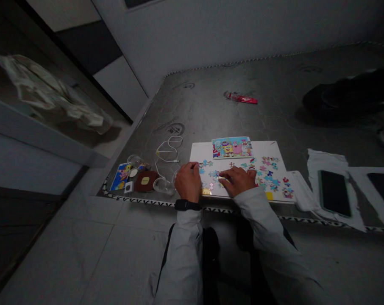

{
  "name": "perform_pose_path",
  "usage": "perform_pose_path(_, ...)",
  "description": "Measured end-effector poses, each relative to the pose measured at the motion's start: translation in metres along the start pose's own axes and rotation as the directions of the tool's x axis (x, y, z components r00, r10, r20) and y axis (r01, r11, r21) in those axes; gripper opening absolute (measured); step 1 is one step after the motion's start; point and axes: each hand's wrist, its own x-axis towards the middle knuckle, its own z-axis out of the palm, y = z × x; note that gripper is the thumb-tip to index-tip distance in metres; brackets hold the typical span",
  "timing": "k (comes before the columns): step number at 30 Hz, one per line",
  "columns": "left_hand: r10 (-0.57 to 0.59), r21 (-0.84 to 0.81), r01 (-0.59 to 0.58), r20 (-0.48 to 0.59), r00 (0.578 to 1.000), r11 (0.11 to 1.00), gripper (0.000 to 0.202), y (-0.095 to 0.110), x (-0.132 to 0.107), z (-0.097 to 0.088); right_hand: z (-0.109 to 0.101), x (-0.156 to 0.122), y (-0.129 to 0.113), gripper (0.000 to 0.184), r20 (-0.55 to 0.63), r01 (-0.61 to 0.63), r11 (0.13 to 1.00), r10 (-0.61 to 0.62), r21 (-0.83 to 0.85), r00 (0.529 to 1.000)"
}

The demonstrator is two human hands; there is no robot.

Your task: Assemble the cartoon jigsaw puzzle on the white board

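A white board (264, 148) lies at the edge of the grey surface, with several small jigsaw pieces (270, 173) scattered over it. A cartoon picture card (232, 148) rests at its upper middle. My left hand (188, 182) is curled over the board's left edge, thumb on the board side, with a dark watch (187, 205) at the wrist. Over the middle of the board, my right hand (238, 180) has its thumb and index finger closed at a puzzle piece (215, 173) beside joined pieces; the fingers partly hide it. More pieces (205, 163) lie between the hands and the card.
Left of the board are a white cable (166, 161), a brown case (146, 181), clear plastic containers (164, 186) and a blue picture packet (119, 178). A phone (334, 193) lies on white paper at right. A red item (241, 98) sits farther back; a dark bundle (347, 97) lies far right.
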Motion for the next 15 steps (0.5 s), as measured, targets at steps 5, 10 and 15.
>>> perform_pose_path(5, 0.072, 0.016, -0.072, 0.021, 0.997, 0.997, 0.023, 0.002, -0.001, 0.006, -0.004, 0.0, -0.004, 0.025, -0.094, -0.01, 1.0, 0.01, 0.001, 0.995)
perform_pose_path(10, 0.153, -0.001, -0.153, 0.067, 0.986, 0.988, 0.02, 0.008, -0.004, 0.018, -0.008, -0.002, -0.006, 0.024, -0.1, -0.013, 1.0, 0.013, 0.009, 0.995)
perform_pose_path(15, 0.149, 0.032, -0.15, 0.042, 0.988, 0.988, 0.027, 0.015, -0.007, 0.03, -0.008, -0.003, -0.009, 0.024, -0.113, -0.014, 1.0, 0.014, 0.002, 0.993)
